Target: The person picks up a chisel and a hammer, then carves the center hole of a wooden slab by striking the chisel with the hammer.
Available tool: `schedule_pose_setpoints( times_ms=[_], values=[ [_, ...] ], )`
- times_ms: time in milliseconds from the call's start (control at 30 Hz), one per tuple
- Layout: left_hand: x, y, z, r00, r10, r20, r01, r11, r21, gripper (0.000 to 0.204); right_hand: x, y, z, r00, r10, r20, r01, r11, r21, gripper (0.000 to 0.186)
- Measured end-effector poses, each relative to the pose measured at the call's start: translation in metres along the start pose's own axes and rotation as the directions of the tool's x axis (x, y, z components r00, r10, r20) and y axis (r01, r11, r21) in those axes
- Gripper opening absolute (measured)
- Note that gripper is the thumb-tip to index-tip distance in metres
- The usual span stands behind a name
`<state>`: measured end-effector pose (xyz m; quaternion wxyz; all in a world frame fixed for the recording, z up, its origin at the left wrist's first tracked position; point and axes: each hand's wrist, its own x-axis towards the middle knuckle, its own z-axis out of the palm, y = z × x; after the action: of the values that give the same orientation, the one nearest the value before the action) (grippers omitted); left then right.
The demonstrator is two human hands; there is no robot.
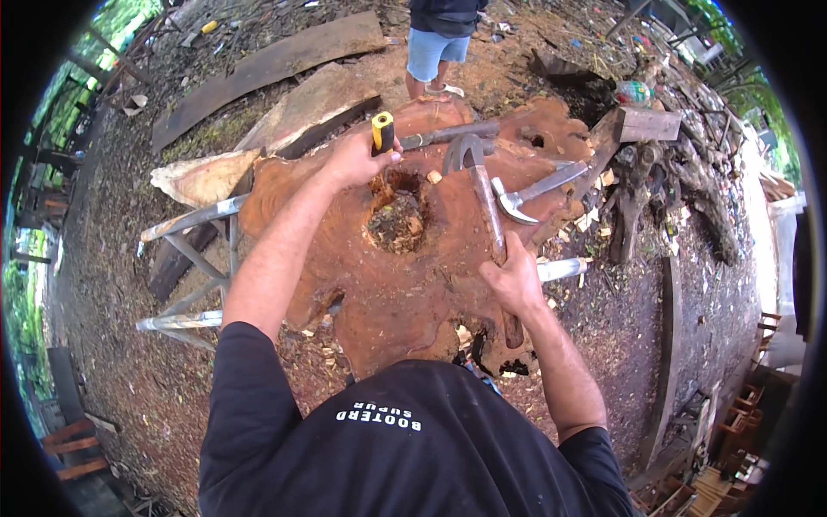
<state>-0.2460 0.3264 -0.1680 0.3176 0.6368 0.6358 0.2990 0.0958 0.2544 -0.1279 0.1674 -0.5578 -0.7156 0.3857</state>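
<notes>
A broad reddish-brown wood slab with an irregular edge lies in front of me. Near its middle is a rough hole with chips inside. My left hand is closed round a yellow and black tool handle, held upright at the hole's far edge; the tool's lower end is hidden. At the right, my right hand grips the wooden handle of a hammer, its dark metal head pointing away from me over the slab. Beside it rests a second hammer with a shiny curved head.
A long-handled tool lies across the slab's far part. Metal trestle legs show at left. Beyond the slab stands a person in blue shorts. Planks lie at far left, gnarled roots at right. Wood chips litter the ground.
</notes>
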Motion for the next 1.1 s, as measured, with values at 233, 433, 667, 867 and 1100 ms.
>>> schedule_pose_setpoints(
  times_ms=[233,433,667,867,1100],
  values=[
    [-0.002,-0.003,0.011,0.999,0.03,-0.024,-0.028,0.995,0.098,0.029,0.006,-0.019,-0.01,0.991,-0.122,-0.047,0.123,0.992,0.015,0.039],
    [-0.007,0.007,0.014,1.0,0.001,-0.015,0.001,0.992,0.129,0.03,0.022,-0.085,-0.027,0.925,-0.311,-0.216,0.328,0.944,0.044,0.03],
    [-0.007,-0.002,0.022,0.997,0.077,-0.005,-0.074,0.973,0.217,0.029,0.067,-0.062,-0.004,0.971,-0.229,0.076,0.241,0.901,-0.361,0.044],
    [-0.004,0.002,0.017,1.0,0.019,-0.016,-0.016,0.99,0.143,0.029,0.04,-0.104,-0.02,0.95,-0.266,-0.164,0.266,0.964,-0.025,0.038],
    [0.003,0.0,0.02,1.0,-0.011,0.011,0.008,0.974,0.228,0.03,0.072,-0.056,0.004,0.969,-0.238,0.064,0.245,0.896,-0.371,0.042]
  ],
)
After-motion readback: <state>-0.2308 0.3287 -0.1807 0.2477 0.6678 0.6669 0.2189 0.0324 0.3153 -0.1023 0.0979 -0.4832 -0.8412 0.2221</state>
